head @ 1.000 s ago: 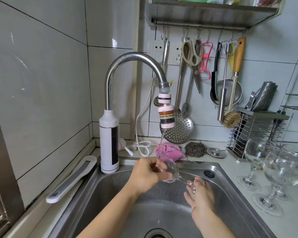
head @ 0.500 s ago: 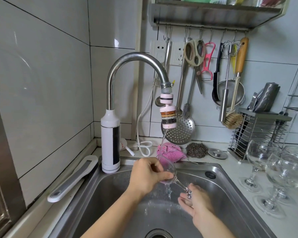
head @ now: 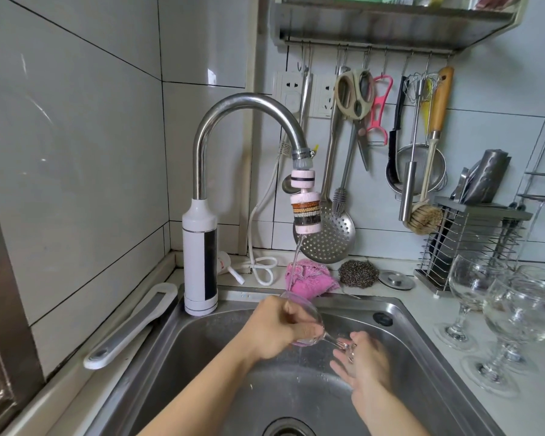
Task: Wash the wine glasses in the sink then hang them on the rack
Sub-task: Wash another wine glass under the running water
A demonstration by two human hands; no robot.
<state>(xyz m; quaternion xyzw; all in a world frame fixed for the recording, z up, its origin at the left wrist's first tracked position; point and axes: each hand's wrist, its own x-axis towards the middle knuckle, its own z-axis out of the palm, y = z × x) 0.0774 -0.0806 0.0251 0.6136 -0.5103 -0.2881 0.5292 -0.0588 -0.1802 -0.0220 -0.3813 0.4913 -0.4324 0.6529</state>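
Over the steel sink point(head: 422, 357) a clear wine glass point(head: 309, 322) lies tilted under the thin stream from the tap point(head: 306, 212). My left hand point(head: 274, 328) grips its bowl, fingers reaching inside the rim. My right hand point(head: 362, 360) holds the glass's foot at the end of the stem, fingers loosely around it. Three more wine glasses stand upright on the counter at right, the nearest point(head: 516, 316) in front of another point(head: 472, 287).
A pink cloth point(head: 306, 281), a steel scourer point(head: 357, 273) and a sink plug lid point(head: 395, 280) lie behind the sink. Utensils hang from a hook rail under the shelf point(head: 375, 48). A knife rack point(head: 472, 240) stands at right. A white-grey handle tool point(head: 129, 325) lies left.
The glass stays under the stream while my left hand turns on the bowl. My right hand has shifted slightly lower and closer on the foot.
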